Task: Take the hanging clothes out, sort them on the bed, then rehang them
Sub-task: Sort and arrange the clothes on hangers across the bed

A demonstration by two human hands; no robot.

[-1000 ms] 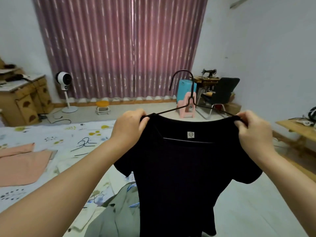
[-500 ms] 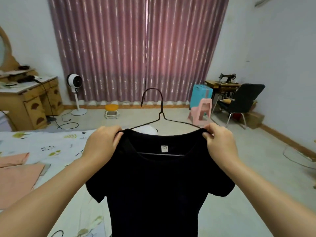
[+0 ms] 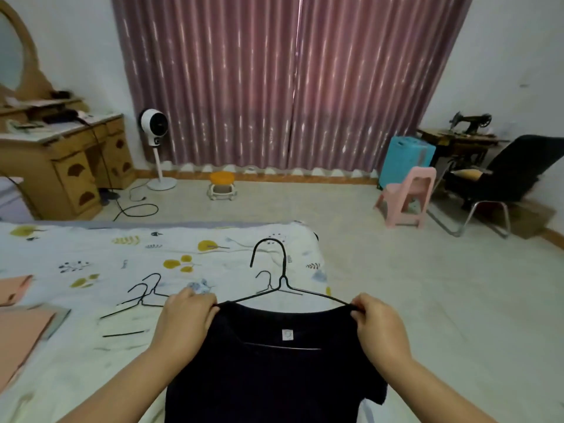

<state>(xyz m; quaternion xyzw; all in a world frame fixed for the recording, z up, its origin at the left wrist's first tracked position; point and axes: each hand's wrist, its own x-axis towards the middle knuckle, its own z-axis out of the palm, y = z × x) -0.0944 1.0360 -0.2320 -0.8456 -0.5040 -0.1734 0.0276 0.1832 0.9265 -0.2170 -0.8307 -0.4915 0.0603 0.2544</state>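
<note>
The left hand point(image 3: 186, 319) and right hand point(image 3: 377, 322) are each pinching a shoulder of the black t-shirt point(image 3: 274, 370) on its wire hanger point(image 3: 282, 288), which is spanning crosswise between them, hook pointing away, equally near both, above the bed point(image 3: 91, 248).

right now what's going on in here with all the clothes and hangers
A person is holding up a black t-shirt that is on a black wire hanger. The left hand grips one shoulder and the right hand pinches the other, over the edge of the bed. Several bare wire hangers lie on the patterned sheet, and folded peach clothes sit at the bed's left side.
</note>
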